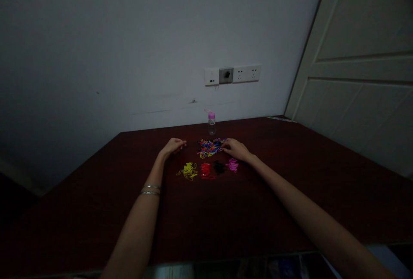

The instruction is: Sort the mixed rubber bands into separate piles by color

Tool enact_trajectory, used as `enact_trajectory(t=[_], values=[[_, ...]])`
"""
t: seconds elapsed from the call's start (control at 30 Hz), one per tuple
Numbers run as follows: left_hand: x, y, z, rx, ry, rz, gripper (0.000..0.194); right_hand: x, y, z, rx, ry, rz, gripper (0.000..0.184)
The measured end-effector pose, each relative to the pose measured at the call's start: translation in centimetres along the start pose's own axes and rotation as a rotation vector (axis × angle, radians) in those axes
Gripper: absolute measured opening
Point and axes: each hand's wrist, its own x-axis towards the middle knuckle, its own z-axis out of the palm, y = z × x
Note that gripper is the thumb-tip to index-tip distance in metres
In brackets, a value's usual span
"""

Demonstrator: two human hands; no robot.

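A dark red table (226,219) is filling the lower half of the frame, and its dim surface is making dark pieces hard to pick out, so a stray one could easily be going unnoticed there. Near the centre, the right hand (236,148) is resting with thumb and fingertips close together at the right edge of the mixed pile; left of it and well apart, the left hand (173,145) is curling its fingers inward. The view is too dark and distant to tell whether either is gripping a band. Between them, the mixed pile (209,147) of coloured bands is lying tangled, so a hasty pull could be dragging out several colours at once. Just behind it, the bottle (211,126) is standing upright, where an overlong reach could be tipping it. In front, the yellow bands (188,171) are spreading loosely at left, the red bands (205,170) are sitting beside them, and the smaller black bands (219,167) and pink bands (232,165) are lying at right with little space between. Because the right wrist is hanging so near the pink ones, a low sweep could be brushing these two groups together.
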Motion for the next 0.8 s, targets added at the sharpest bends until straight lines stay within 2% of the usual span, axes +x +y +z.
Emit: enact_trajectory(t=[0.23,0.5,0.8], values=[[0.6,-2.4,0.3,-0.104,0.09,-0.022,0.036,0.0,-0.2,0.0,-0.048,-0.008,0.035,0.011],[0.2,-1.9,0.6,-0.075,0.151,-0.04,0.033,0.0,-0.5,-0.6,-0.038,-0.011,0.008,0.013],[0.3,-1.9,0.7,-0.061,0.161,-0.045,0.034,-0.2,-1.0,-1.2,-0.043,-0.024,0.017,0.017]])
